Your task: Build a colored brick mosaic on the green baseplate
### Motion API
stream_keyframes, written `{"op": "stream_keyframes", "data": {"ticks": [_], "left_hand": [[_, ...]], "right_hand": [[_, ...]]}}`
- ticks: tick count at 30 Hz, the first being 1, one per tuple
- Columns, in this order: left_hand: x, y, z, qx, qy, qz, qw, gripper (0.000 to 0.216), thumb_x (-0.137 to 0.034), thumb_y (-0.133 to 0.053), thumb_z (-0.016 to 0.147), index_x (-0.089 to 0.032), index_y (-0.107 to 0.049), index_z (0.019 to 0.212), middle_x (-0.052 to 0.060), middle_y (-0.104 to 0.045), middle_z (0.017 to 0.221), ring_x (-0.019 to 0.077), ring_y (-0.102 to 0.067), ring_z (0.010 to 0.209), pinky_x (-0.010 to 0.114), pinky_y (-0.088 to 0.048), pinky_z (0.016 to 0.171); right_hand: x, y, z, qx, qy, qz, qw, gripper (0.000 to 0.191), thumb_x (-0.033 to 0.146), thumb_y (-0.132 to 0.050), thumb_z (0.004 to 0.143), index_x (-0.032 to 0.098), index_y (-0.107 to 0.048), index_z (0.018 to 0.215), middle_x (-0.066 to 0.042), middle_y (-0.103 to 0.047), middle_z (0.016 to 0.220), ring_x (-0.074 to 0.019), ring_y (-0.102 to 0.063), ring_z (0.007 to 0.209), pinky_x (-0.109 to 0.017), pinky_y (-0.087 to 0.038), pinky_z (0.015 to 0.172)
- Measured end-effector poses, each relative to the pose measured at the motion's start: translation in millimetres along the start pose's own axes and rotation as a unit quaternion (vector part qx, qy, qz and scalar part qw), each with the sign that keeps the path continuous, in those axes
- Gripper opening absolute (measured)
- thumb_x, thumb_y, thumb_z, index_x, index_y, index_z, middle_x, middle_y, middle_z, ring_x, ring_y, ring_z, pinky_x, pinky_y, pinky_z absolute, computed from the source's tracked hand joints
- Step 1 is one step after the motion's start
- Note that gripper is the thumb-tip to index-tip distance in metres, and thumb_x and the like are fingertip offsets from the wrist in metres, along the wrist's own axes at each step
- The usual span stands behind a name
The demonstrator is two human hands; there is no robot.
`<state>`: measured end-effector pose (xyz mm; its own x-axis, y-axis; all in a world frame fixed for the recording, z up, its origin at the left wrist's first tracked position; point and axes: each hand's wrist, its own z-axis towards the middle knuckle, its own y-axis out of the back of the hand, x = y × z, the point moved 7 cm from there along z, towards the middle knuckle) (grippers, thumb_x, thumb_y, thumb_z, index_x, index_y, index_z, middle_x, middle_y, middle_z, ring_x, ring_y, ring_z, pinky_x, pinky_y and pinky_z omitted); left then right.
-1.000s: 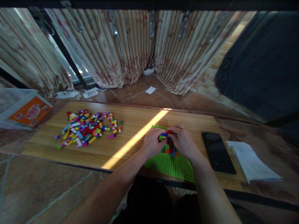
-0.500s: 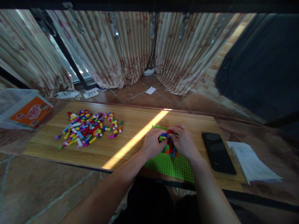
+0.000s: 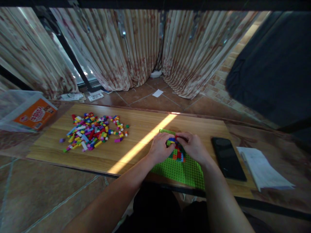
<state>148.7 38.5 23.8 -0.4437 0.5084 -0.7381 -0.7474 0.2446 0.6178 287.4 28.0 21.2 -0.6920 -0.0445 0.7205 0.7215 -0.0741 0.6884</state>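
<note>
A green studded baseplate (image 3: 179, 171) lies on the wooden table (image 3: 136, 129) near its front edge. A small build of red, blue, green and orange bricks (image 3: 178, 153) stands on the plate. My left hand (image 3: 160, 149) and my right hand (image 3: 194, 148) meet over the far part of the build, fingers curled. Both pinch small bricks at the top of it: a blue one (image 3: 171, 139) shows by the left fingertips, a red one (image 3: 177, 137) by the right. A heap of loose coloured bricks (image 3: 91, 132) lies at the table's left, well away from both hands.
A black phone (image 3: 227, 158) lies right of the baseplate, with a white paper pad (image 3: 261, 168) beyond it. An orange box in a clear bag (image 3: 31, 113) sits at the far left. Striped curtains (image 3: 136, 48) hang behind; tiled floor surrounds the table.
Both hands stay on the brick build; the fingers have shifted slightly and more of the build shows between the hands. The camera has tilted a little.
</note>
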Motion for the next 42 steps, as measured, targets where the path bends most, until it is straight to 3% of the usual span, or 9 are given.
{"op": "stream_keyframes", "data": {"ticks": [4, 13, 30, 42], "left_hand": [[-1, 0, -1, 0.002, -0.001, -0.002, 1.000, 0.022, -0.023, -0.059, 0.082, -0.018, -0.065, 0.103, 0.006, -0.067, 0.101, 0.0223, -0.058, 0.100, 0.039, -0.045, 0.093], [-2, 1, 0, 0.006, 0.001, 0.008, 1.000, 0.022, -0.021, -0.059, 0.083, -0.020, -0.065, 0.103, 0.005, -0.067, 0.103, 0.0224, -0.058, 0.103, 0.039, -0.045, 0.096], [0, 1, -1, -0.018, 0.003, 0.005, 1.000, 0.025, -0.018, -0.060, 0.079, -0.019, -0.064, 0.103, 0.005, -0.068, 0.103, 0.0217, -0.060, 0.101, 0.039, -0.046, 0.096], [2, 0, 8, -0.036, 0.058, -0.032, 0.997, 0.018, -0.013, -0.061, 0.072, -0.018, -0.068, 0.088, 0.003, -0.070, 0.089, 0.0198, -0.063, 0.090, 0.037, -0.050, 0.090]], "right_hand": [[4, 4, -3, -0.012, -0.001, 0.005, 1.000, 0.030, 0.026, -0.048, 0.086, 0.022, -0.075, 0.096, -0.008, -0.073, 0.098, -0.0228, -0.067, 0.091, -0.038, -0.051, 0.085], [0, 1, -5, -0.010, -0.010, 0.048, 0.999, 0.025, 0.022, -0.054, 0.080, 0.025, -0.076, 0.090, -0.003, -0.073, 0.090, -0.0196, -0.066, 0.084, -0.034, -0.051, 0.080], [-10, -4, -9, -0.046, -0.050, 0.077, 0.995, 0.018, 0.026, -0.062, 0.077, 0.023, -0.077, 0.086, -0.005, -0.075, 0.088, -0.0218, -0.069, 0.081, -0.037, -0.053, 0.078], [-10, -5, -11, -0.056, -0.068, 0.098, 0.991, 0.018, 0.028, -0.063, 0.076, 0.024, -0.077, 0.086, -0.005, -0.075, 0.087, -0.0224, -0.068, 0.082, -0.038, -0.052, 0.079]]}}
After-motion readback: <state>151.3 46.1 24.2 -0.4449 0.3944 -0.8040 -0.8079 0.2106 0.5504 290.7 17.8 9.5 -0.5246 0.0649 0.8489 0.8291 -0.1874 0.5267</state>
